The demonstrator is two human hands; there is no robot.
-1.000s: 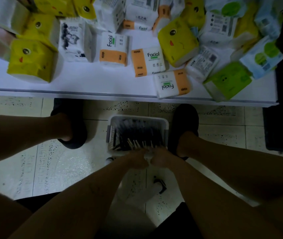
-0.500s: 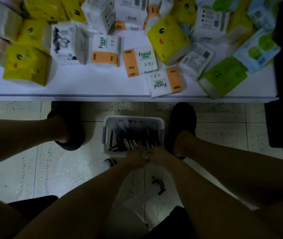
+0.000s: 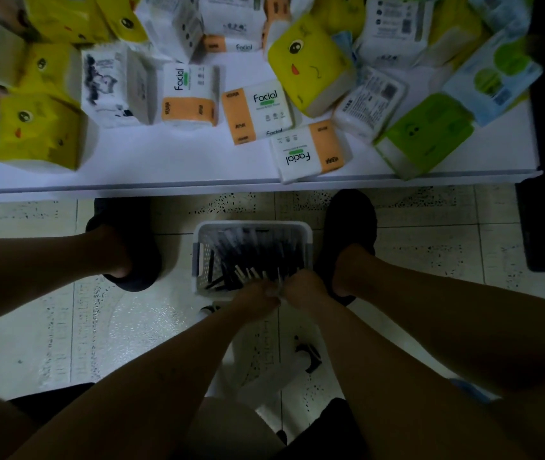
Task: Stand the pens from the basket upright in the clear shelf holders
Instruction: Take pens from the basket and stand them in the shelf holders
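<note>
It looked like the gathering step. The left hand (image 3: 257, 295) and right hand (image 3: 304, 287), knuckles together, were curled round a fan of pens (image 3: 251, 260) at the near rim of the basket (image 3: 254, 224) on the floor. The next move called for a straight lift: shoes (image 3: 347, 220) hemmed the basket in, and the bench (image 3: 165, 167) edge stood just beyond. No clear holders were in sight.

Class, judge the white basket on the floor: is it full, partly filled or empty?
Partly filled: dark pens lie in a layer at the bottom of the basket, its perforated walls bare above them.
</note>
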